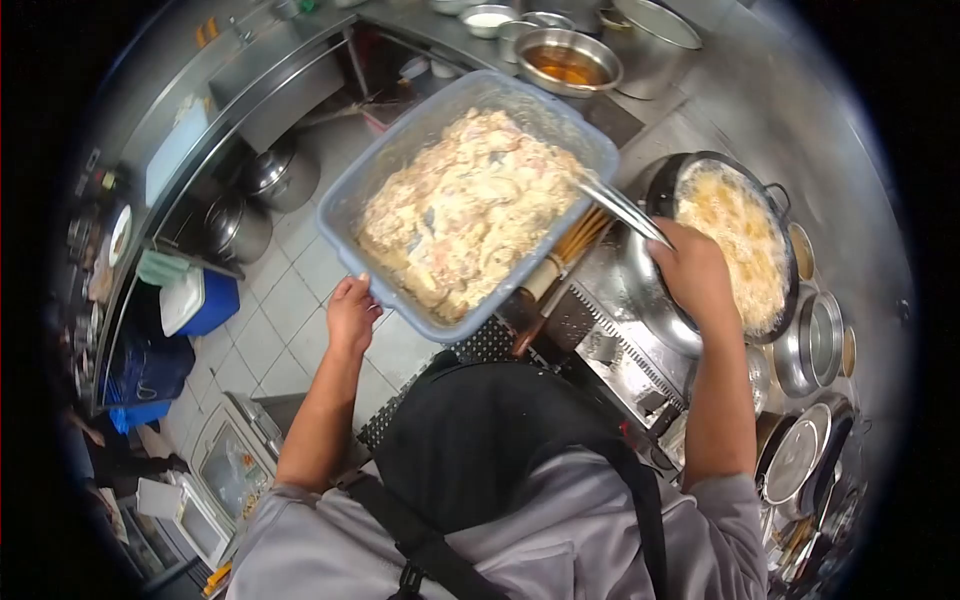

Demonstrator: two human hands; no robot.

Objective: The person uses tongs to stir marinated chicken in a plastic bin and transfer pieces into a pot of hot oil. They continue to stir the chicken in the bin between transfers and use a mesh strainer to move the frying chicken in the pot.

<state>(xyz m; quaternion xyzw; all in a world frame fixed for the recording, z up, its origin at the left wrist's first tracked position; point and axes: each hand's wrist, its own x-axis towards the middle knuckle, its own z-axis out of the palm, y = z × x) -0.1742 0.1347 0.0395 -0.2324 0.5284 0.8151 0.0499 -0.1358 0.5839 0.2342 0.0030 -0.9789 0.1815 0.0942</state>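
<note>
My left hand grips the near-left corner of a grey-blue plastic tub, which is tilted. Inside the tub is a heap of raw pieces in pale, wet batter, possibly meat. Closed around metal tongs, my right hand reaches in from the right. The tips of the tongs touch the batter at the tub's right side. Under and beyond my right forearm, a black wok holds bubbling oil with golden pieces frying in it.
A steel bowl of amber liquid stands behind the tub. Wooden-handled tools lie beside the stove. Stacked pans and strainers crowd the right. A blue cooler and steel pots are at left, and another person is at far left.
</note>
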